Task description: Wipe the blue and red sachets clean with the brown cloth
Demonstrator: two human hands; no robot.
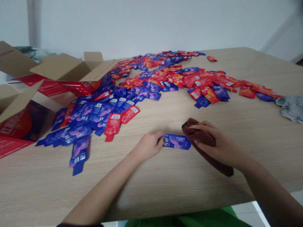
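Note:
My left hand (149, 146) pinches the left end of a blue-purple sachet (177, 142), which lies flat near the front middle of the table. My right hand (214, 142) is closed on a folded dark brown cloth (202, 137). The cloth reaches the sachet's right end, and its tail hangs toward the lower right. To the left, blue sachets (79, 132) overlap in a spread pile, with a red sachet (113, 124) at its right edge.
Open cardboard boxes (63, 67) with red printed sides stand at the left. More red and blue sachets (199, 78) stretch across the back of the wooden table (146, 186). A grey cloth (292, 107) lies at the right. A wall rises behind.

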